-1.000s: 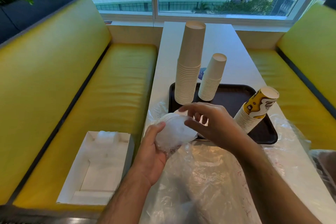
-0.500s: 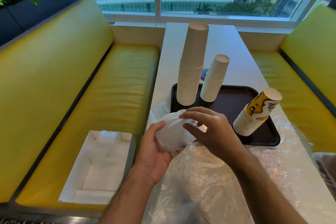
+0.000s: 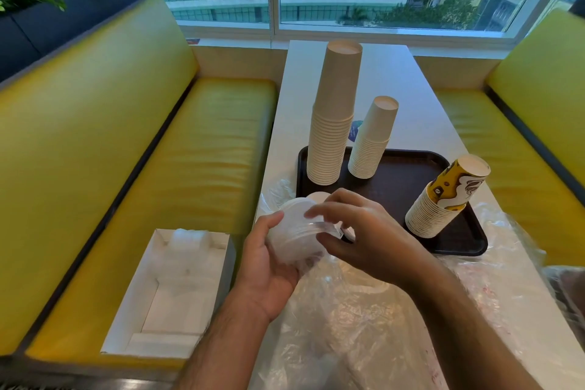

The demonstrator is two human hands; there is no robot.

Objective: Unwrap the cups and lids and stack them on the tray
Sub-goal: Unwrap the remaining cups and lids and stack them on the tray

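My left hand (image 3: 266, 266) grips a stack of translucent white lids (image 3: 294, 231) from below, just in front of the dark brown tray (image 3: 456, 244). My right hand (image 3: 364, 231) reaches over the stack, fingertips curled on its top edge. Whether wrap still covers the lids is unclear. On the tray stand a tall stack of plain paper cups (image 3: 332, 123), a shorter plain stack (image 3: 373, 139) and a leaning stack topped by a yellow printed cup (image 3: 443, 199). Another white lid (image 3: 318, 196) peeks out behind the held stack.
Loose clear plastic wrap (image 3: 348, 320) covers the near part of the white table (image 3: 408, 95). An open white cardboard box (image 3: 171, 294) sits on the yellow bench (image 3: 190, 152) at my left. Another yellow bench (image 3: 538, 98) lies at the right, below a window.
The lid stack has tilted a little in my left hand, and my right hand's fingers have closed onto its top edge. The view has shifted slightly.
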